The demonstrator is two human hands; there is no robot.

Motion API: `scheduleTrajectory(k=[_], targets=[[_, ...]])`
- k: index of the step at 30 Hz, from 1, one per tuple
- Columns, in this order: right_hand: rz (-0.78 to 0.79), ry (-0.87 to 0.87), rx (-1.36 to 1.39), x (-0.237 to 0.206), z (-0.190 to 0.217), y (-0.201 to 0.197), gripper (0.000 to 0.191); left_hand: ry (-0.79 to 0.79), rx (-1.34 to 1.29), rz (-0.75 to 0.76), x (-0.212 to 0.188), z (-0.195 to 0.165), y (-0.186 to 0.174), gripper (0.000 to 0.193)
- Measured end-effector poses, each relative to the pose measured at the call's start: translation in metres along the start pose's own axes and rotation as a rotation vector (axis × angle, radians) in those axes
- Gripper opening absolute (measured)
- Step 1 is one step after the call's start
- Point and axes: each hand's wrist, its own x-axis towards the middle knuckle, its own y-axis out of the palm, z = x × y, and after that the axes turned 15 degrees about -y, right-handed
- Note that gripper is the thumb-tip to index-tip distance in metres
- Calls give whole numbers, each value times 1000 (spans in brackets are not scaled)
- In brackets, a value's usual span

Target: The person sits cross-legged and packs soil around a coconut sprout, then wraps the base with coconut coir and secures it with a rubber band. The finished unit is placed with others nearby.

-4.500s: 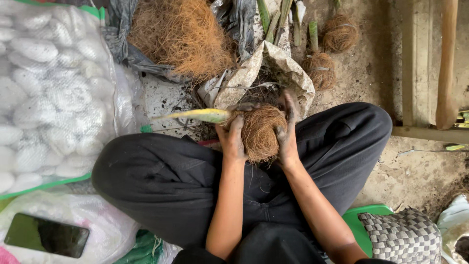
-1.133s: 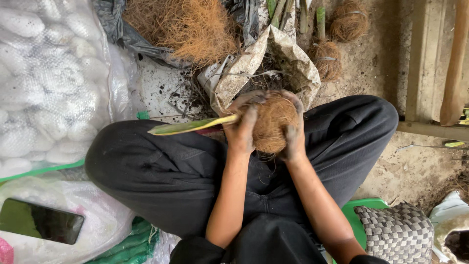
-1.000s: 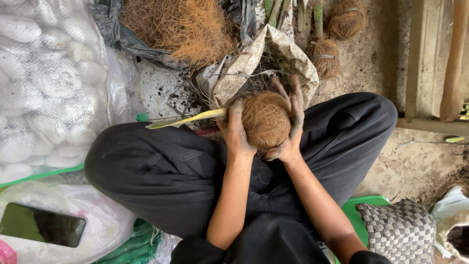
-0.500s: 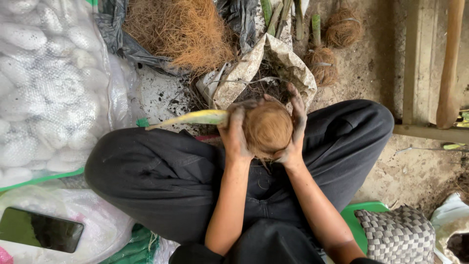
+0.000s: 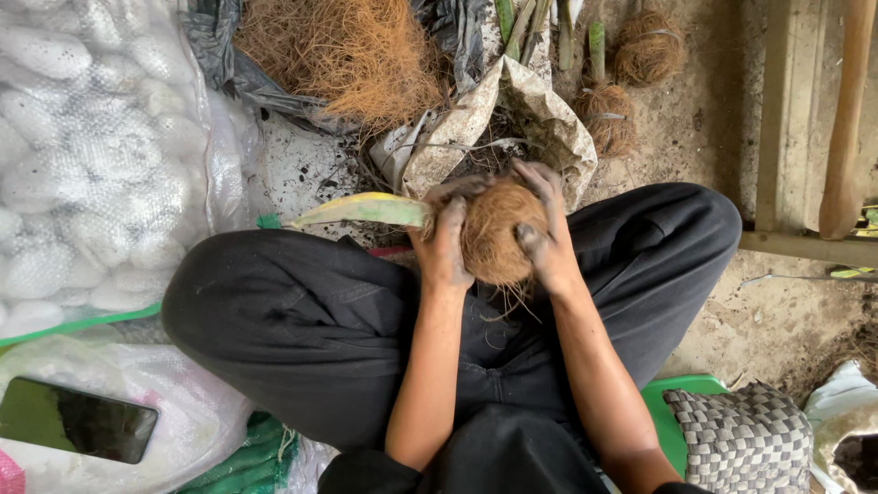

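Both of my hands clasp a round ball of brown coconut fibre [image 5: 494,236] over my lap. My left hand [image 5: 445,242] presses its left side, and my right hand [image 5: 546,233] wraps its right side and top; both are smeared with dirt. A pale green and yellow plant stalk [image 5: 361,210] juts out to the left from the ball, past my left hand. I sit cross-legged in black trousers [image 5: 302,320].
An open paper sack of soil [image 5: 512,110] lies just beyond the ball. A loose heap of brown fibre [image 5: 343,50] sits on black plastic behind it. Finished fibre balls [image 5: 647,50] with green stalks stand at the back. White woven sacks [image 5: 82,155], a phone [image 5: 78,421], and a woven cushion [image 5: 745,439] lie around me.
My hands have kept turning and pressing the fibre ball in the same spot over my lap. The stalk still points left. The view has shifted slightly.
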Motion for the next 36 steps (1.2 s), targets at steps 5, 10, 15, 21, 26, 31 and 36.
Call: scheduleTrajectory(k=[5,10,15,21,26,31,36], targets=[[-19,-247,-189,12,8,12,67,-52,-90,-291,0,-1,-3,19],[-36,-365,-43,-4,-4,7,69,-69,76,-224,-6,-4,20,26],[-243,199,480,-25,-17,-4,77,42,406,242,-3,-17,19,43],[-257,-75,319,-3,16,18,83,-61,26,-108,-6,-5,8,25],[-127,-475,101,7,27,18,74,-54,-51,-124,-7,-4,15,23],[-280,101,390,-13,7,6,70,-12,332,93,-6,-5,11,29],[-328,347,731,-8,11,13,80,2,246,110,5,7,-6,23]])
